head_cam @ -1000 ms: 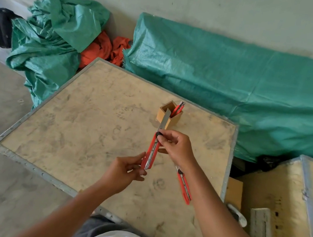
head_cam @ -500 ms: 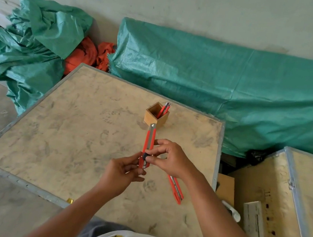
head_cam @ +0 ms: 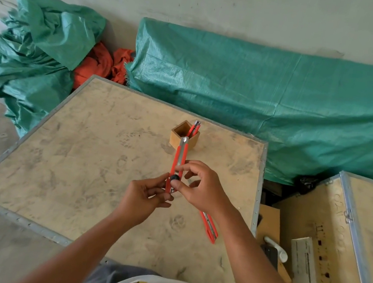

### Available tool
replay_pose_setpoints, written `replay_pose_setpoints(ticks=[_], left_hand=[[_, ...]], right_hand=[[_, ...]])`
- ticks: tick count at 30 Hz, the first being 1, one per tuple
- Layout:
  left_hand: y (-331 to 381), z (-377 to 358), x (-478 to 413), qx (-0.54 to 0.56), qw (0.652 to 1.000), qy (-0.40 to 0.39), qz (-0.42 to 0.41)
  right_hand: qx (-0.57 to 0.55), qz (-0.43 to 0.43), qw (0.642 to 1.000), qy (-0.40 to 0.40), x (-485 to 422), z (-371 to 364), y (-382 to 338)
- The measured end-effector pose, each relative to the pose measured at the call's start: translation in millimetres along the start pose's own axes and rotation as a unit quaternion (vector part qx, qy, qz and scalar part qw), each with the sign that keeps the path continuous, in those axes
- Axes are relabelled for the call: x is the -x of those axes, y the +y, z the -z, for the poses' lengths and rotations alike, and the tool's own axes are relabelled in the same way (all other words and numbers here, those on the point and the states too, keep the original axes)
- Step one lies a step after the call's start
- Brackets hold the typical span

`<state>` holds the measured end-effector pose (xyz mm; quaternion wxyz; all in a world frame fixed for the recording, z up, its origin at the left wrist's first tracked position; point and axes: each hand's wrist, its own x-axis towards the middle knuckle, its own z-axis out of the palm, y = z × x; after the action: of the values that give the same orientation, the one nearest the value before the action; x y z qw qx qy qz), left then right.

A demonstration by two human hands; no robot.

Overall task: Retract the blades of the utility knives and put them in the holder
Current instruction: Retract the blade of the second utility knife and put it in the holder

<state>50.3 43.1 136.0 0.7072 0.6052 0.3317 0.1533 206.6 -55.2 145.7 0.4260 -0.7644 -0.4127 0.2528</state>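
The red utility knife [head_cam: 178, 164] sits mid-frame, pinched at its tail by the left hand [head_cam: 145, 195], while the right hand [head_cam: 200, 188] thumbs its black slider [head_cam: 173, 178]. A short blade tip shows, just below the wooden holder [head_cam: 178, 135]. Should the thumb slip off, the blade could remain exposed when dropped in.

Scuffed plywood crate top [head_cam: 76, 174]: wooden holder [head_cam: 182, 137] near far edge, red knife [head_cam: 209, 227] flat.
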Motion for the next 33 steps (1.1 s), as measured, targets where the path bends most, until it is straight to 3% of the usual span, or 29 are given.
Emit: replay_pose_setpoints(ticks=[3,7,12,16,22,33], left_hand=[[2.4,-1.5,-3.1,0.005,1.0,-0.004,0.001],[5.9,-3.9,-3.7,-0.007,1.0,-0.014,-0.006],[8.4,-6.3,-5.2,-0.009,1.0,-0.019,-0.012],[6.5,-6.2,-8.2,-0.022,0.999,-0.035,-0.01],[5.2,2.4,-27.1,-0.036,0.998,-0.042,-0.001],[24.6,9.0,-147.8,-0.238,0.97,-0.02,-0.053]], right_hand=[[-0.008,0.005,1.0,0.004,-0.1,2.6,1.2],[0.012,0.02,0.997,0.068,2.5,1.3,-0.8],[0.002,0.025,0.998,0.051,4.8,6.5,1.8],[0.015,0.027,0.995,0.1,6.1,1.6,3.8],[-0.057,-0.044,0.993,0.098,-9.9,6.7,7.3],[-0.043,-0.059,0.985,0.155,-119.3,34.8,28.8]])
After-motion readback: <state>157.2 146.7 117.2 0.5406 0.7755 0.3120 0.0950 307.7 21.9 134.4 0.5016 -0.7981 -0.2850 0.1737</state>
